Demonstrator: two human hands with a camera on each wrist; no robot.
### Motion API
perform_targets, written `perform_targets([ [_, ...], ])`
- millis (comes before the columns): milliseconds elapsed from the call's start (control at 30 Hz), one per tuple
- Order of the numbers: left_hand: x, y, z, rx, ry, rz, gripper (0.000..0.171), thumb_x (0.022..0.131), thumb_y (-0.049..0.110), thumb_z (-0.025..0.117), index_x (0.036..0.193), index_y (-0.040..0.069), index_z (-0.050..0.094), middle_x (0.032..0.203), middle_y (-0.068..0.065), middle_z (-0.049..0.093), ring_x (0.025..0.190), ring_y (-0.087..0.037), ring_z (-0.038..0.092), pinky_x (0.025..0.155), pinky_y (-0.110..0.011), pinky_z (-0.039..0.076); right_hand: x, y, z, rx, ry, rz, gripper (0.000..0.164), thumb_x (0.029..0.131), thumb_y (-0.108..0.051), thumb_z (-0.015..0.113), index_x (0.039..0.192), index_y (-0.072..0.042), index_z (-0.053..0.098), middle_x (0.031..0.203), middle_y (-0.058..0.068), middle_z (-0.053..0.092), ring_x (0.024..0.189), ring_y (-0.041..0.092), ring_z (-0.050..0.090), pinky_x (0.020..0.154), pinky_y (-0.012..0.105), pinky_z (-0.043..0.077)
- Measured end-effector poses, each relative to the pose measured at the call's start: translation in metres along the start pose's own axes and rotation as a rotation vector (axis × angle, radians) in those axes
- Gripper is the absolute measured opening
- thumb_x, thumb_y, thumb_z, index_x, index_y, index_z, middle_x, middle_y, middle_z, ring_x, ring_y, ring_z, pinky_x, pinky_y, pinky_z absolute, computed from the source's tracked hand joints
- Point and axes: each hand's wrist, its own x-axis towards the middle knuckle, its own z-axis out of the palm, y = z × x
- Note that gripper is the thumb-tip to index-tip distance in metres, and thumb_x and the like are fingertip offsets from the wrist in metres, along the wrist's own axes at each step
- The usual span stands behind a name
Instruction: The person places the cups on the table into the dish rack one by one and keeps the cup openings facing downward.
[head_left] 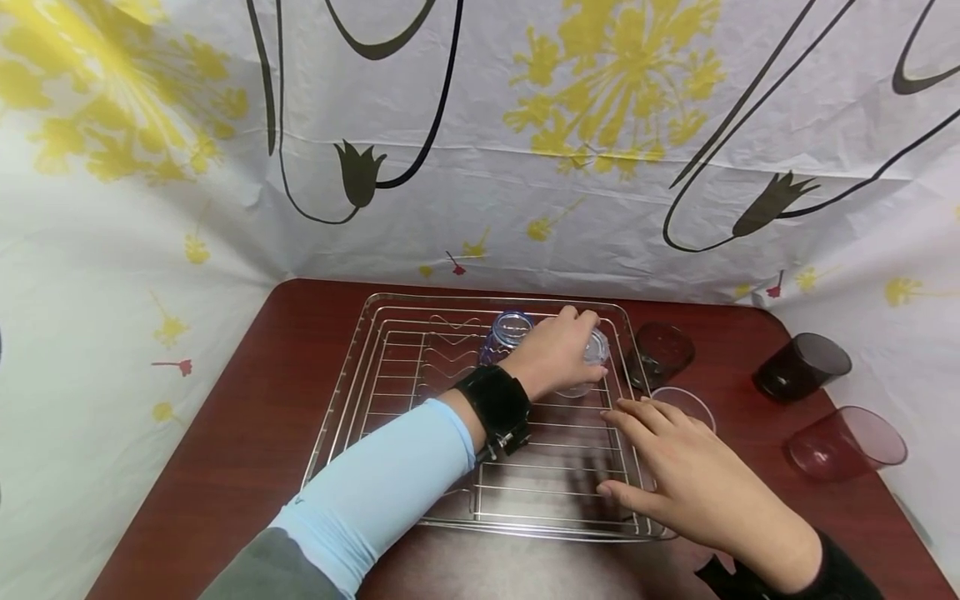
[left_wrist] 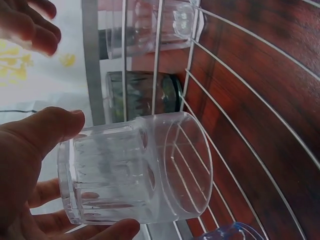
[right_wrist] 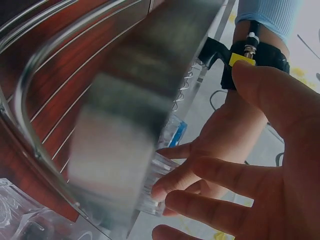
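Observation:
My left hand (head_left: 555, 350) grips a clear glass (left_wrist: 135, 170) by its base, thumb on one side and fingers on the other. The glass is mouth down at the back right of the wire rack (head_left: 551, 467); whether its rim touches the wires I cannot tell. A blue glass (head_left: 512, 327) stands upside down in the rack, left of that hand. Over the rack's right edge is my right hand (head_left: 678, 467), its fingers spread and holding nothing. Another clear glass (head_left: 693, 402) lies partly hidden behind the right hand.
Right of the rack are a dark green glass (head_left: 660, 354), a black glass (head_left: 802, 367) and a pink glass (head_left: 847, 443), the last two tilted in view. The rack sits over a metal tray on a reddish-brown table (head_left: 217, 433). Patterned sheets (head_left: 450, 183) hang around it.

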Motion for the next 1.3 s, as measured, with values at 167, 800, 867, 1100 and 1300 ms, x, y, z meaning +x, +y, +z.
perform_targets([
  [167,0.005,-0.005,0.004,-0.011,-0.001,-0.006,0.077,0.088,0.049,0.071,0.149,0.012,0.042,0.137,-0.011,0.052,0.110,-0.021,0.063,0.088,-0.030,0.055,0.000,0.000,0.000,0.001,-0.032,0.023,0.072,0.084,-0.065,0.067,0.135,-0.015,0.060,0.132,0.009,0.061,0.125,0.033,0.055,0.094,0.058,0.049],
  [800,0.015,-0.005,0.012,0.021,-0.025,-0.001,0.074,0.090,0.050,0.069,0.148,0.014,0.041,0.135,-0.009,0.052,0.111,-0.020,0.062,0.091,-0.030,0.054,-0.001,0.004,0.004,-0.009,0.006,0.001,0.071,0.082,-0.062,0.071,0.133,-0.014,0.061,0.128,0.006,0.062,0.121,0.029,0.057,0.094,0.054,0.049],
  [867,0.016,-0.005,0.012,0.022,-0.027,0.001,0.074,0.090,0.050,0.069,0.148,0.013,0.041,0.135,-0.009,0.052,0.111,-0.020,0.062,0.090,-0.030,0.054,-0.001,0.004,0.004,-0.010,0.007,0.001,0.071,0.082,-0.062,0.072,0.133,-0.014,0.061,0.127,0.005,0.062,0.120,0.029,0.057,0.094,0.054,0.049],
  [1100,0.017,-0.006,0.014,-0.006,-0.039,-0.019,0.076,0.091,0.049,0.068,0.151,0.014,0.038,0.140,-0.011,0.049,0.110,-0.021,0.062,0.088,-0.030,0.055,-0.002,0.005,0.004,-0.013,-0.002,0.004,0.070,0.082,-0.061,0.072,0.133,-0.013,0.062,0.127,0.006,0.062,0.121,0.029,0.056,0.094,0.054,0.049],
  [1300,0.018,-0.008,0.015,-0.039,-0.063,-0.056,0.080,0.092,0.049,0.067,0.155,0.013,0.033,0.145,-0.013,0.046,0.110,-0.022,0.064,0.084,-0.030,0.055,-0.002,0.005,0.004,-0.013,-0.016,0.009,0.071,0.083,-0.063,0.070,0.133,-0.014,0.061,0.128,0.006,0.062,0.122,0.029,0.056,0.095,0.054,0.049],
])
